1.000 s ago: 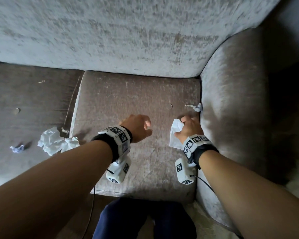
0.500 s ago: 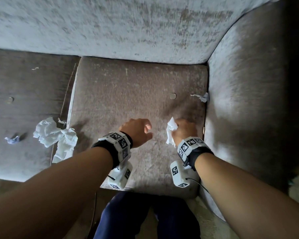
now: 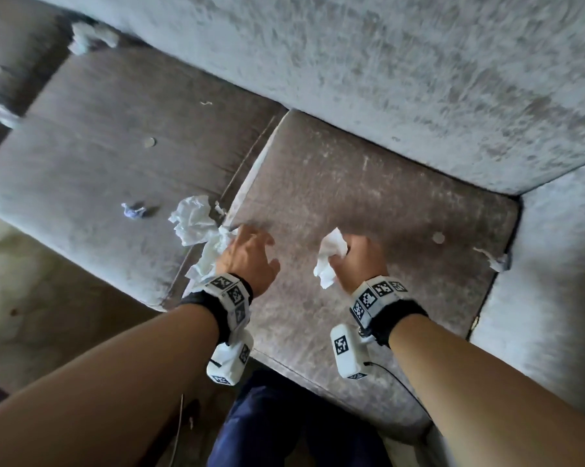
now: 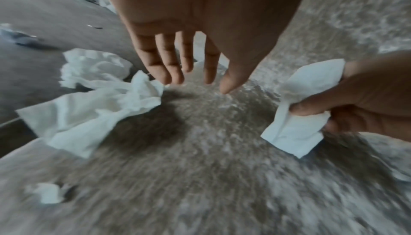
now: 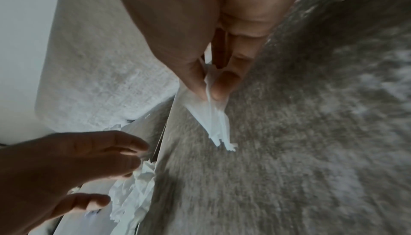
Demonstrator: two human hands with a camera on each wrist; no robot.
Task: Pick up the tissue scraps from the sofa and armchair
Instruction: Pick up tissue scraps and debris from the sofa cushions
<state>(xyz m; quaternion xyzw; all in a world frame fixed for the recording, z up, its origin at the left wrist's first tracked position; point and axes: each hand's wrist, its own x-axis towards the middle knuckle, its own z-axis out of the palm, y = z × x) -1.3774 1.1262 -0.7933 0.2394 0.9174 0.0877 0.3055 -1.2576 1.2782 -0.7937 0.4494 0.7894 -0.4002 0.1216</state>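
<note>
My right hand (image 3: 355,256) grips a white tissue scrap (image 3: 330,256) above the right seat cushion; the right wrist view shows the scrap (image 5: 213,121) pinched between thumb and fingers (image 5: 222,87). My left hand (image 3: 247,251) hovers with spread, straight fingers (image 4: 171,66) just right of a large crumpled white tissue (image 3: 196,227) that lies over the seam between the two cushions, also visible as the crumpled tissue (image 4: 93,101) in the left wrist view. It holds nothing. A small bluish scrap (image 3: 133,210) lies left of the big tissue. Another torn scrap (image 3: 491,259) sits at the right armrest.
The grey velvet sofa backrest (image 3: 351,79) runs across the top, the right armrest (image 3: 554,281) at right. More white scraps (image 3: 89,37) lie at the far left back corner. A seat button (image 3: 438,237) is near my right hand. My knees in dark trousers (image 3: 284,426) are below.
My left hand has moved left from the cushion's middle to the big crumpled tissue and spread its fingers. My right hand has carried its scrap away from the armrest. The view swung left.
</note>
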